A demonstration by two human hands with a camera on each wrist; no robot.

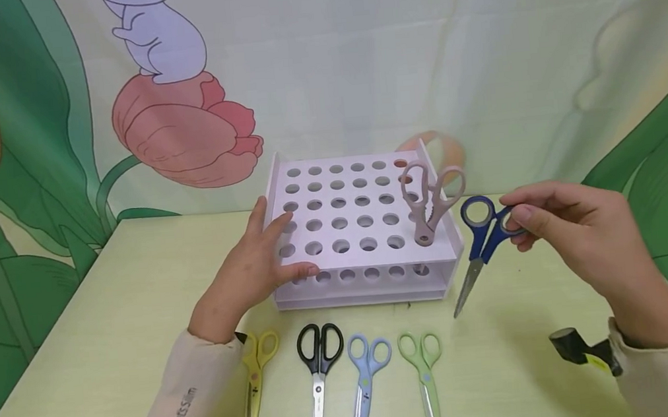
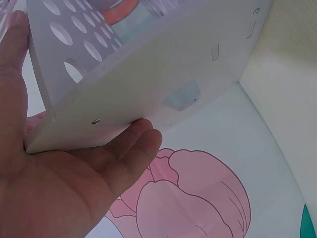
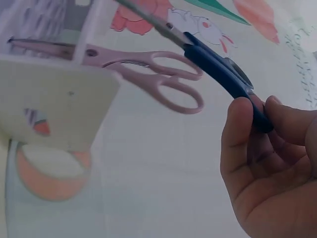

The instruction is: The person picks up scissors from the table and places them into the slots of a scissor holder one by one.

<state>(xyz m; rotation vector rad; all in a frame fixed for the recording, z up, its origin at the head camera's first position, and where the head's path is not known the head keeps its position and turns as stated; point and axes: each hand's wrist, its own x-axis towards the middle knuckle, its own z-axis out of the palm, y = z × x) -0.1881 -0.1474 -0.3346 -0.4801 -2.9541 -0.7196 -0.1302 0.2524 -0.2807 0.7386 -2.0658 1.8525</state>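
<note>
Left grip (image 1: 261, 258) spread, right grip (image 1: 586, 233) pinching

Pinches blue scissors (image 3: 213, 68) by one handle with right hand (image 3: 270, 186), near pink scissors (image 3: 111, 58) slotted through the white rack (image 3: 59, 101) beside its corner.

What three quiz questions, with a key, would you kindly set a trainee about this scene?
1. True or false: the right hand pinches the dark-blue scissors by the blades.
2. How many pairs of scissors lie on the table?
3. Complete: the pink scissors stand in the white perforated rack, touched by the ____.

Key:
1. False: by a finger loop.
2. Four: yellow scissors, black-handled scissors, light-blue scissors, light-green scissors.
3. Left hand.
</note>
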